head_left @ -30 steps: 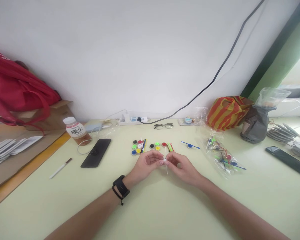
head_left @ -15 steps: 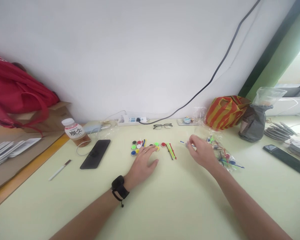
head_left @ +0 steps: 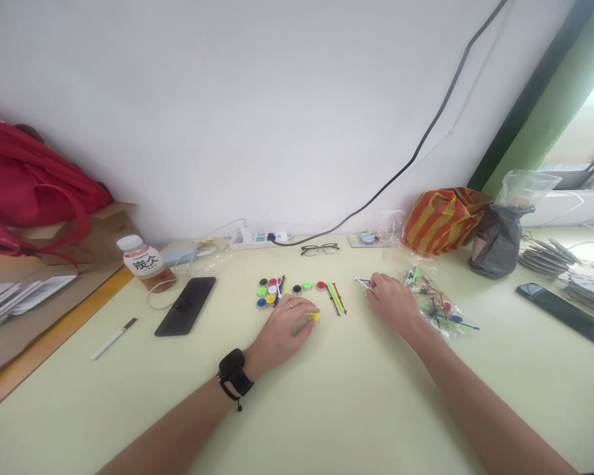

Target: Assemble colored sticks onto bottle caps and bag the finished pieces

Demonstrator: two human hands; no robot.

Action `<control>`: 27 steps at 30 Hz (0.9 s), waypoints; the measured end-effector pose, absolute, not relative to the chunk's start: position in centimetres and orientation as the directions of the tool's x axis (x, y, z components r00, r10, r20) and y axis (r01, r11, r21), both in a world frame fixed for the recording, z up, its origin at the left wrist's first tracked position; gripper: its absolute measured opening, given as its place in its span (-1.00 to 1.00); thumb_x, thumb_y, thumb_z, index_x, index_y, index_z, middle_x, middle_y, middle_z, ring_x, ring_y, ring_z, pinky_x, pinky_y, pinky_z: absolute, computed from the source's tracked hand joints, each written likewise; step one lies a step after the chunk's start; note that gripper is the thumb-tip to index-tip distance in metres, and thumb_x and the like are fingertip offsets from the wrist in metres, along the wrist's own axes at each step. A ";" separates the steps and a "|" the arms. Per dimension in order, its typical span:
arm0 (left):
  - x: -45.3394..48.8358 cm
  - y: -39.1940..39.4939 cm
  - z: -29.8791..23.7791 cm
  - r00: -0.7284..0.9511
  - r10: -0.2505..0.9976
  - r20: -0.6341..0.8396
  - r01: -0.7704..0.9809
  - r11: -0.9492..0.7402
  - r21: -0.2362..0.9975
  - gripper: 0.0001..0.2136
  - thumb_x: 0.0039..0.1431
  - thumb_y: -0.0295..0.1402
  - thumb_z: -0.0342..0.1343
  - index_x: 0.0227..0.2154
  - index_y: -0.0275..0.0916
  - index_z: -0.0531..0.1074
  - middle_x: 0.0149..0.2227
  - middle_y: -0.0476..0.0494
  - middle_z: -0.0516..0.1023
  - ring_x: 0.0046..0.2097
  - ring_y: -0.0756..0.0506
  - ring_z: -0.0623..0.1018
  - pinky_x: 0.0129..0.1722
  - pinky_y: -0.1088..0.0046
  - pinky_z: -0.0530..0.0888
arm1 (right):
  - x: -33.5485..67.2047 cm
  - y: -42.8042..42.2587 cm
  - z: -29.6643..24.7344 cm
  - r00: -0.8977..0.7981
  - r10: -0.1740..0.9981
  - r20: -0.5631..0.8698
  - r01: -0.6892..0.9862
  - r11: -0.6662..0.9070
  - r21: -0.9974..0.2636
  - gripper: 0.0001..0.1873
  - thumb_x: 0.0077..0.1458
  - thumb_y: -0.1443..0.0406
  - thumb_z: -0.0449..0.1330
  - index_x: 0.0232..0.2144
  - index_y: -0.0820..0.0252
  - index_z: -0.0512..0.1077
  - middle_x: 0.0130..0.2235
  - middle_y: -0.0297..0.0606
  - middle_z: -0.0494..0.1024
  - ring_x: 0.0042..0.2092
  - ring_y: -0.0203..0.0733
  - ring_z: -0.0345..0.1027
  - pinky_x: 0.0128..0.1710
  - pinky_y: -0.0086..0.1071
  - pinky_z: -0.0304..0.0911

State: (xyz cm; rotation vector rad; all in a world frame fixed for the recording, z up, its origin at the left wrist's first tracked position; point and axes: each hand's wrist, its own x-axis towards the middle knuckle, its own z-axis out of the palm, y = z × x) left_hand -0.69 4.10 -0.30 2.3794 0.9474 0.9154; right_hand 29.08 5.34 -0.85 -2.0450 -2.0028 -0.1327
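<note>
My left hand (head_left: 286, 324), with a black watch on the wrist, is curled on the table with a small yellow disc (head_left: 313, 317) between its fingertips. Just beyond it lie several small coloured discs (head_left: 268, 291) and thin coloured sticks (head_left: 336, 296). My right hand (head_left: 392, 302) rests further right with its fingers closed around small stick-and-disc pieces; a blue and a white stick tip (head_left: 362, 281) poke out to its left. A clear plastic bag of more coloured pieces (head_left: 438, 307) lies right beside that hand.
A black phone (head_left: 185, 305), a white pen (head_left: 113, 338) and a bottle (head_left: 145, 263) lie left. Glasses (head_left: 319, 249) and a power strip (head_left: 258, 237) sit by the wall. A striped bag (head_left: 443, 219), a grey bag (head_left: 497, 239) and a second phone (head_left: 564, 312) are right.
A second ago both hands pinched a white stick piece together at the centre. They separated: the right hand carried it right beside the blue one, the left hand took a yellow disc.
</note>
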 end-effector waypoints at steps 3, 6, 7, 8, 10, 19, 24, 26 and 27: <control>-0.6 4.0 -0.2 0.548 0.714 0.435 0.429 -0.687 0.587 -0.80 0.34 -0.37 0.11 -0.05 -0.07 0.55 -0.02 -0.14 0.60 0.09 -0.22 0.48 0.15 0.13 0.39 | 28.3 4.9 -0.6 -0.071 0.911 0.407 0.947 0.189 -0.258 -0.93 0.27 0.30 0.13 -0.19 0.13 0.38 -0.15 -0.12 0.56 -0.08 0.02 0.42 -0.16 -0.22 0.24; -0.6 4.1 -0.3 0.547 0.726 0.417 0.454 -0.675 0.582 -0.82 0.34 -0.38 0.11 -0.08 -0.09 0.56 -0.06 -0.14 0.61 0.05 -0.22 0.49 0.12 0.14 0.40 | 26.6 3.9 -0.4 -0.294 0.841 0.455 0.795 0.479 -0.372 -0.87 0.32 0.31 0.08 -0.13 0.11 0.42 -0.11 -0.14 0.56 -0.05 -0.02 0.42 0.00 -0.15 0.30; -0.6 4.1 -0.4 0.544 0.732 0.409 0.462 -0.669 0.582 -0.83 0.34 -0.38 0.11 -0.11 -0.09 0.57 -0.08 -0.13 0.62 0.03 -0.22 0.50 0.10 0.14 0.40 | 26.0 3.5 -0.4 -0.365 0.817 0.446 0.746 0.543 -0.386 -0.83 0.34 0.33 0.06 -0.10 0.11 0.43 -0.08 -0.13 0.56 -0.02 -0.02 0.41 0.04 -0.13 0.30; -0.7 4.2 -0.4 0.542 0.737 0.403 0.469 -0.663 0.583 -0.84 0.34 -0.39 0.10 -0.13 -0.09 0.57 -0.11 -0.12 0.62 0.01 -0.22 0.50 0.08 0.15 0.41 | 25.5 3.3 -0.5 -0.418 0.797 0.436 0.708 0.586 -0.394 -0.79 0.34 0.35 0.04 -0.07 0.10 0.44 -0.05 -0.12 0.56 0.01 -0.02 0.40 0.06 -0.10 0.31; -0.7 4.3 -0.4 0.538 0.744 0.397 0.476 -0.656 0.585 -0.84 0.33 -0.39 0.10 -0.16 -0.09 0.58 -0.13 -0.12 0.63 -0.01 -0.22 0.51 0.06 0.15 0.42 | 24.7 3.0 -0.8 -0.476 0.773 0.419 0.666 0.628 -0.403 -0.74 0.33 0.37 0.04 -0.02 0.11 0.45 0.00 -0.10 0.56 0.08 0.01 0.38 0.10 -0.05 0.31; -0.9 4.1 -1.0 0.471 0.766 0.438 0.605 -0.642 0.471 -0.71 0.31 -0.28 0.16 0.06 -0.09 0.52 0.24 -0.21 0.43 0.28 -0.34 0.30 0.28 -0.07 0.26 | 24.6 3.1 -1.9 -0.454 0.796 0.400 0.693 0.598 -0.403 -0.66 0.31 0.31 0.12 0.10 0.09 0.44 0.18 -0.08 0.50 0.29 0.10 0.22 0.24 0.09 0.25; -1.0 4.0 -1.5 0.439 0.816 0.377 0.682 -0.575 0.451 -0.54 0.30 -0.14 0.18 0.22 -0.09 0.40 0.36 -0.25 0.29 0.33 -0.43 0.18 0.30 -0.19 0.15 | 24.6 3.1 -1.8 -0.452 0.814 0.364 0.710 0.576 -0.406 -0.67 0.33 0.27 0.12 0.11 0.13 0.44 0.18 -0.06 0.48 0.29 0.10 0.21 0.27 0.08 0.22; -0.9 4.0 -1.4 0.453 0.811 0.370 0.680 -0.583 0.445 -0.57 0.32 -0.15 0.16 0.20 -0.11 0.41 0.33 -0.23 0.33 0.30 -0.41 0.22 0.29 -0.15 0.18 | 24.6 3.1 -1.8 -0.450 0.814 0.367 0.709 0.576 -0.408 -0.66 0.32 0.27 0.13 0.11 0.15 0.44 0.16 -0.04 0.49 0.26 0.10 0.24 0.25 0.06 0.24; -0.9 4.0 -1.3 0.460 0.804 0.377 0.674 -0.593 0.441 -0.60 0.32 -0.17 0.15 0.18 -0.12 0.42 0.29 -0.23 0.37 0.28 -0.39 0.25 0.28 -0.13 0.20 | 24.6 3.2 -1.8 -0.447 0.815 0.370 0.710 0.574 -0.408 -0.66 0.32 0.27 0.14 0.11 0.15 0.44 0.15 -0.04 0.49 0.25 0.10 0.25 0.24 0.06 0.25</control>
